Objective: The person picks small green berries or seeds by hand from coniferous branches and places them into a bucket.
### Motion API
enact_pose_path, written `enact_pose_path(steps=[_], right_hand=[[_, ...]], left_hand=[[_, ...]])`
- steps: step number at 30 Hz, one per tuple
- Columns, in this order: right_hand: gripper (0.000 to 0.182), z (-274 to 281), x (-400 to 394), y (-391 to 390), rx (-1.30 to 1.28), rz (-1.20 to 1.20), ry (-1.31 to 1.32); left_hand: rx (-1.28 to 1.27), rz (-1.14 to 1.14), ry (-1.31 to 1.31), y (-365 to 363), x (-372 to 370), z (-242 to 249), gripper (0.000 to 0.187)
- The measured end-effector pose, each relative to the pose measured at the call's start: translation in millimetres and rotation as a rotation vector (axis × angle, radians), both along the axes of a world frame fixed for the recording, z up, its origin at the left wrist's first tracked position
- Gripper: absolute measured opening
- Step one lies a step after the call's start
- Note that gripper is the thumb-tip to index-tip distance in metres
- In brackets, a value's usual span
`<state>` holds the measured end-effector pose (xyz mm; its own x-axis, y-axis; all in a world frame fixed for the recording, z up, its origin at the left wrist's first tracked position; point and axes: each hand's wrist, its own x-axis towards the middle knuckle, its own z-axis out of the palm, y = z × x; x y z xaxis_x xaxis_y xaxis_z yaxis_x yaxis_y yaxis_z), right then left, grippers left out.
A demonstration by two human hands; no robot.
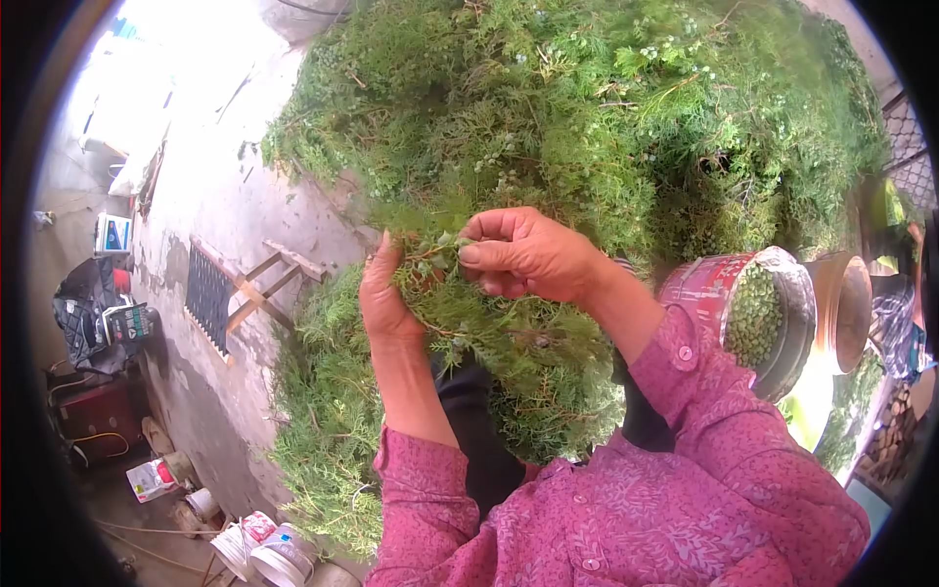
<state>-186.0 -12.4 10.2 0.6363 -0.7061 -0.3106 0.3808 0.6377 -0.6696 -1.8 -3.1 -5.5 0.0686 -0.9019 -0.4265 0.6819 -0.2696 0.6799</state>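
Note:
My left hand point(385, 298) is closed around a leafy evergreen sprig point(435, 269), thumb pointing up. From the other side, my right hand point(533, 256) pinches at the sprig with thumb and forefinger, where small green cones show by the fingertips. Exactly what sits in that pinch is partly hidden by the fingers. Behind and below both hands lies a large heap of cut evergreen branches point(469, 108), with pale green cones among the foliage. More greenery lies over and between my legs.
At my right stands a red and white bucket point(699, 293) holding many green cones point(753, 318). A brownish tub point(839, 303) is beyond it. To the left are a wooden frame point(259, 293) on the concrete floor point(210, 421) and white buckets point(279, 558).

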Motion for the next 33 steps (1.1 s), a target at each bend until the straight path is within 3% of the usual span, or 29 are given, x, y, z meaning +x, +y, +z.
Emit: enact_pose_path(steps=[3,5,10,12,13,14,16,18,20,24,30,33], right_hand=[[0.02,0.0,-1.3,0.2,-0.106,-0.085,0.072],[0.023,7.9,-8.2,-0.6,-0.231,0.041,0.274],[0.021,14.0,-18.5,6.1,-0.271,0.123,0.076],[0.018,18.6,-27.7,2.3,-0.298,-0.252,0.036],[0.016,9.0,-30.3,-4.8,-0.266,-0.295,-0.207],[0.016,6.6,-30.9,-5.0,-0.266,-0.297,-0.207],[0.019,8.8,-28.7,-6.1,-0.262,-0.276,-0.042],[0.02,9.6,-26.3,-4.5,-0.222,-0.237,-0.091],[0.021,1.7,-24.4,-5.8,-0.106,-0.192,0.044],[0.025,-2.6,-18.6,-5.8,-0.119,-0.181,0.111],[0.033,0.7,8.3,5.2,-0.6,-0.349,0.445],[0.031,-0.1,12.1,8.1,-0.674,-0.382,0.481]], left_hand=[[-0.051,0.0,-0.031,-0.1,-3.7,7.3,0.023],[-0.059,0.026,-0.104,-0.7,-3.6,5.7,0.023],[-0.121,-0.003,-0.116,-1.7,-6.1,3.2,0.019],[-0.037,0.031,-0.024,-4.3,0.9,6.8,0.018],[-0.037,0.031,-0.026,-3.4,1.1,7.3,0.018],[-0.039,0.033,-0.065,-1.5,0.5,7.6,0.018],[-0.041,0.033,-0.101,-1.5,-0.5,6.6,0.018],[-0.062,-0.004,-0.056,-3.1,2.0,2.5,0.018],[-0.052,0.013,-0.049,-5.0,0.7,-0.2,0.018],[-0.055,-0.011,-0.04,-5.2,1.1,-1.1,0.018],[-0.056,-0.009,-0.008,-6.1,-14.2,-3.5,0.02],[-0.057,-0.012,0.002,-6.5,-21.6,-3.5,0.02]])
